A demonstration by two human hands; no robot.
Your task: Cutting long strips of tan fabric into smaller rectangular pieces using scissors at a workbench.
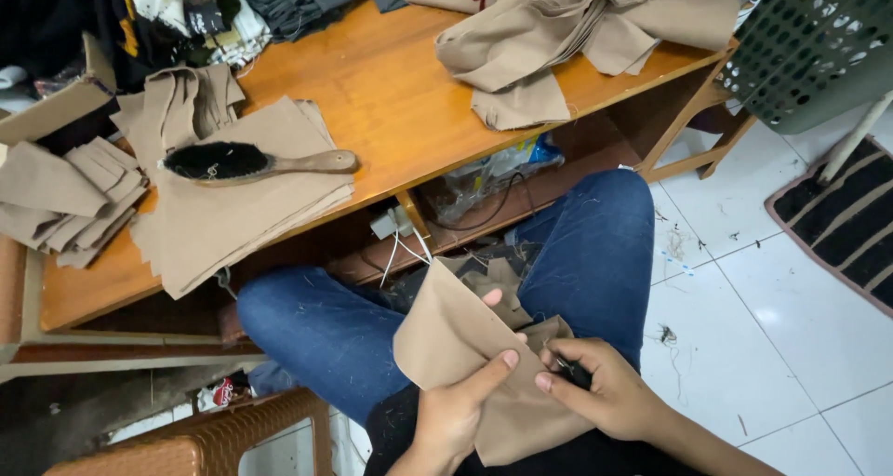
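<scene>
Over lap: left hand (453,413), right hand (600,390) grips both pinching tan cloth piece (456,336).

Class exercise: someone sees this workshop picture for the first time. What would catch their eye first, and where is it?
First, the two hands low in the middle: the left hand and right hand grip a tan fabric piece over blue-jeaned knees. Next, the black-bristled wooden brush lying on a stack of tan fabric at the left of the orange wooden table.

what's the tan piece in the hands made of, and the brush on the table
The tan piece, held by the left hand and the right hand, looks like matte woven cloth: it folds softly. The brush seems to be pale wood with dark bristles, judging by its grainy handle.
</scene>
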